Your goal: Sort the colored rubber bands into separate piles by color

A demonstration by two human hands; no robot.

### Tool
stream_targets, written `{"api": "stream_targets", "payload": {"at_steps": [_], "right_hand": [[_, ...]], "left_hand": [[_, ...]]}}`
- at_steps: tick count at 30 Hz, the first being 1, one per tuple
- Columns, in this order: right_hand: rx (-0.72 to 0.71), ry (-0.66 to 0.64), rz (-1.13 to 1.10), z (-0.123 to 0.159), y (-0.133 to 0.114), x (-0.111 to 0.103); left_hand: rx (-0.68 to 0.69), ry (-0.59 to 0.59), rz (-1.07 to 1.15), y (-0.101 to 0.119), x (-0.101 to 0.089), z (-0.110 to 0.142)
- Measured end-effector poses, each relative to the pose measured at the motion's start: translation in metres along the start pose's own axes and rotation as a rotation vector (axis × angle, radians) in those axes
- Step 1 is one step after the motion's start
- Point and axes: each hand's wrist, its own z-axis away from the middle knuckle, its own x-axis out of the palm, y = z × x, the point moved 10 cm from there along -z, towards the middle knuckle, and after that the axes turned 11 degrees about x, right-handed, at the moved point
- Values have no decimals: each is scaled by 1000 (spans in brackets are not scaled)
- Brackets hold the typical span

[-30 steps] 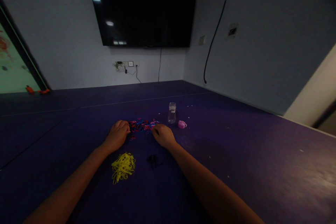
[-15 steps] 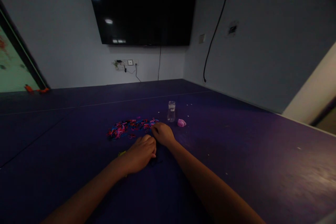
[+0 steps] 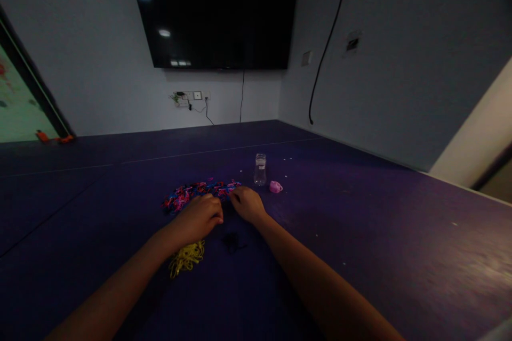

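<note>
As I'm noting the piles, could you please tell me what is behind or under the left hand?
Behind the left hand, the pile of mixed-colour bands shows; yellow bands show on the near side of its wrist. Whatever the hand and wrist cover cannot be seen.

Contents of left hand (image 3: 202, 214) and right hand (image 3: 248, 204) grips can't be made out. Multicoloured looped-band pile (image 3: 179, 197) partly hidden behind left grip; black wall-mounted screen (image 3: 220, 13) beyond both cut off at top.
</note>
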Motion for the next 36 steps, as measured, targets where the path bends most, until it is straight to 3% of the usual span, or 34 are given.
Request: {"api": "stream_targets", "payload": {"at_steps": [6,12,19,30,36], "right_hand": [[-19,-6,-1,0,-1,1],[-22,3,-2,-1,1,2],[-32,0,-9,0,0,3],[-23,-12,-27,-1,0,2],[-33,-3,-18,1,-1,1]], "left_hand": [[-165,-39,-113,-46,-13,13],[-353,-122,-216,-86,-2,30],[-287,-150,-229,-86,14,27],[-353,-93,-235,-99,15,32],[-386,0,-248,-102,3,35]]}}
